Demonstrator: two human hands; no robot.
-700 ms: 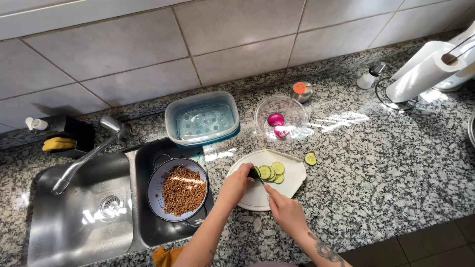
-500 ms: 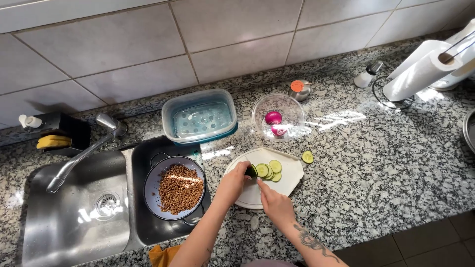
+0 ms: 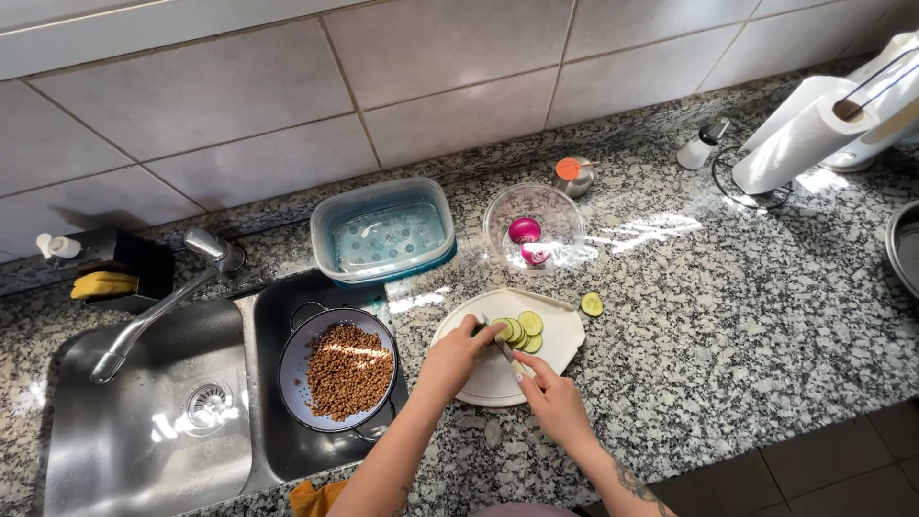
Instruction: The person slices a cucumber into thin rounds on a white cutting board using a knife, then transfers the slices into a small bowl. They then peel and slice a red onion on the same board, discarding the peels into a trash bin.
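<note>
A white cutting board lies on the granite counter in front of me. On it sit several green cucumber slices beside the dark end of a cucumber. My left hand pins that cucumber end to the board. My right hand grips a knife whose blade points at the cucumber, right next to my left fingertips. One loose cucumber slice rests on the counter just off the board's right corner.
A glass bowl with red onion pieces stands behind the board, a blue-lidded plastic container to its left. A colander of brown lentils sits in the small sink basin. A tap, paper towel roll and small jars are around.
The view has shifted slightly. Both hands stay on the board, the knife edging along the cucumber toward my left hand.
</note>
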